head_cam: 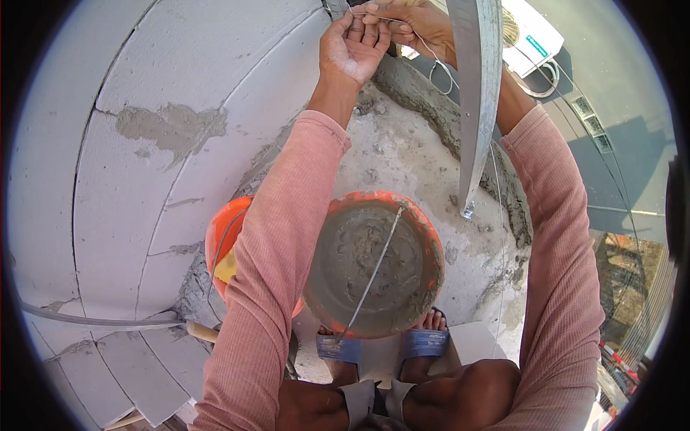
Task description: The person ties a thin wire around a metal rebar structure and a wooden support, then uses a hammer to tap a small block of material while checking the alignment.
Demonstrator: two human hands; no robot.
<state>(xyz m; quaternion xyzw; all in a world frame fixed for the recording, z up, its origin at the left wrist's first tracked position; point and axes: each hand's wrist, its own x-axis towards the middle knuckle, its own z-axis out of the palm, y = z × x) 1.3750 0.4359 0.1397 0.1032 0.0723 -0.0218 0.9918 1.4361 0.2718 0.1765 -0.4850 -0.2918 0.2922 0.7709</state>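
Observation:
My two hands are raised together at the top of the view, beside a grey metal upright. My left hand (356, 46), palm up with pale dust on the wrist, has a thin white string (426, 46) at its fingertips. My right hand (418, 27) pinches the same string, which loops down behind a long metal profile (477, 97). Below my arms stands an orange bucket (439, 237) of wet grey mortar, its wire handle (377, 264) lying across the top. What the string is fastened to cannot be seen.
A wall of pale blocks (135, 178) with smeared mortar rises at left. Another orange bucket (218, 229) holds something yellow, near a wooden handle (202, 331). A mortar ridge (426, 113) edges the concrete floor; beyond it is a drop with an air-conditioner unit (531, 35). My sandalled feet are by the mortar bucket.

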